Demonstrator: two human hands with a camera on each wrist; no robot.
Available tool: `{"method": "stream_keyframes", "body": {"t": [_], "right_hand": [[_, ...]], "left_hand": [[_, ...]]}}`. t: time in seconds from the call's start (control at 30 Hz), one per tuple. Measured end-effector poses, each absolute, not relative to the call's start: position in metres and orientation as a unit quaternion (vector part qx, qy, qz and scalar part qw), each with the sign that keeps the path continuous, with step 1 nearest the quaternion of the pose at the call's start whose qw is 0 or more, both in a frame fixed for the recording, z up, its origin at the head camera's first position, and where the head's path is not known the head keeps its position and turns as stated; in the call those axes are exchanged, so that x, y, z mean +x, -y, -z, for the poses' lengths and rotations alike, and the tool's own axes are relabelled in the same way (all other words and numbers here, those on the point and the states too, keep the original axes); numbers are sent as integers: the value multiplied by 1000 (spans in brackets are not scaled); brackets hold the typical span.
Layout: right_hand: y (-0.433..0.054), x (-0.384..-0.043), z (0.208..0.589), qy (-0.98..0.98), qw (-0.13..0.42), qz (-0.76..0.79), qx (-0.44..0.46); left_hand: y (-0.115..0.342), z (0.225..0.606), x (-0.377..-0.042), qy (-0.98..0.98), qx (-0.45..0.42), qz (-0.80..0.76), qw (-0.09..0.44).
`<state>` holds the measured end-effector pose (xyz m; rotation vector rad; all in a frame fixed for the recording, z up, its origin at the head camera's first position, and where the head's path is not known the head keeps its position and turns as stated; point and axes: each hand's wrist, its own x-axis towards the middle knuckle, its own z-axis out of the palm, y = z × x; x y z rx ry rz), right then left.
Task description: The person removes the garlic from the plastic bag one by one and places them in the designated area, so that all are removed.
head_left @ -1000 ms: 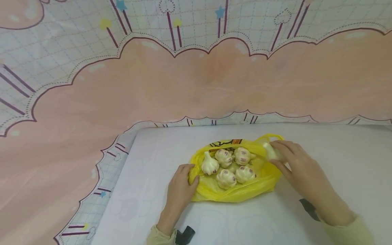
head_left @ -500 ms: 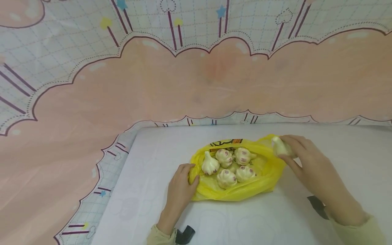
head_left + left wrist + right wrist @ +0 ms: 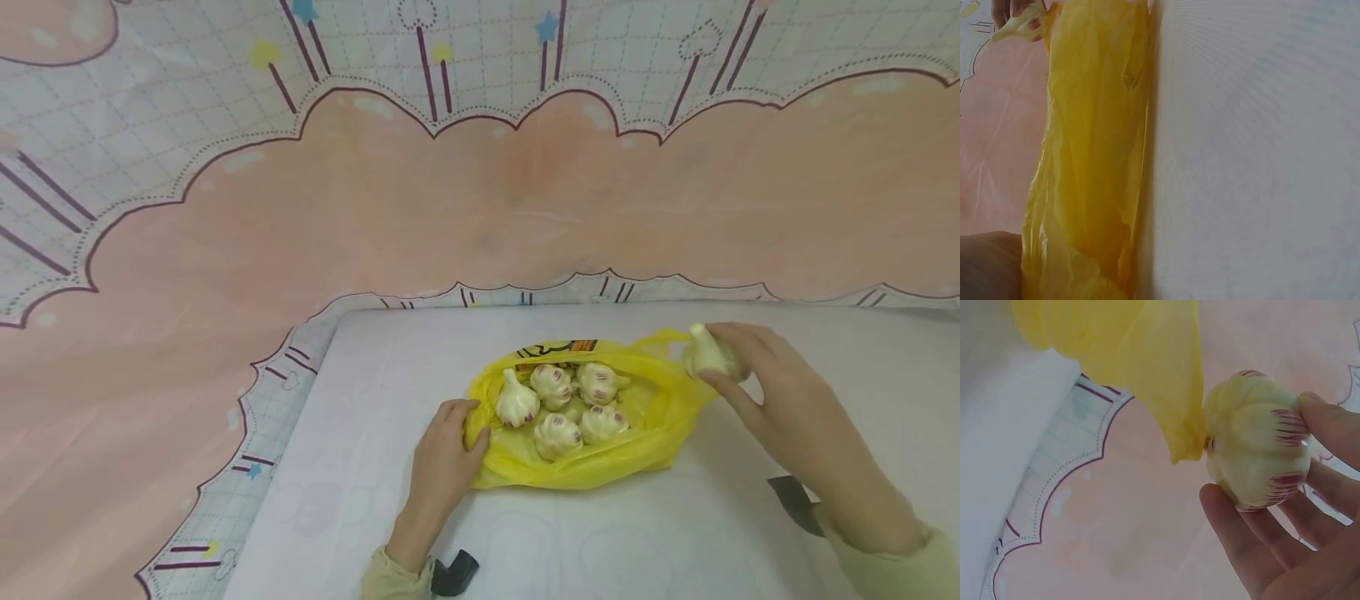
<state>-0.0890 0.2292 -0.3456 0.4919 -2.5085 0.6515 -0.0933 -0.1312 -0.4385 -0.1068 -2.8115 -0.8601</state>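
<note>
A yellow plastic bag [image 3: 592, 475] lies on the white table with its mouth open. Several garlic bulbs [image 3: 517, 400] sit inside it, pale with purplish streaks. My left hand [image 3: 442, 454] grips the bag's left rim between thumb and fingers; in the left wrist view only part of that hand [image 3: 988, 265] shows beside the yellow plastic. My right hand [image 3: 787, 400] holds one garlic bulb [image 3: 1260, 437] in its fingertips, above the bag's right end. A drawn-out corner of the bag [image 3: 1182, 428] meets the bulb's root end; whether it is caught there I cannot tell.
The white table [image 3: 337, 400] reaches back to a pink and white patterned cloth [image 3: 480, 208], which hangs behind and along the left side. Dark straps [image 3: 455, 573] are at both wrists.
My right hand has moved right and slightly up with the garlic bulb, and the bag's right side has stretched after it. The left hand keeps its place on the rim.
</note>
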Motion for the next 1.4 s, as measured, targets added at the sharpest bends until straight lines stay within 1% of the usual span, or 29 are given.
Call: {"method": "stream_keyframes", "body": {"t": [0.33, 0.7, 1.2, 1.4], "right_hand": [[-245, -94, 342, 905, 284, -257, 182], [-260, -102, 348, 907, 291, -245, 182], [-273, -105, 355, 922, 257, -242, 162], [-279, -107, 360, 931, 228, -249, 136]], "left_hand": [[131, 440, -94, 951, -33, 292, 97], [131, 440, -94, 951, -33, 291, 97], [130, 440, -94, 952, -31, 287, 100], [130, 440, -94, 952, -29, 290, 96]]}}
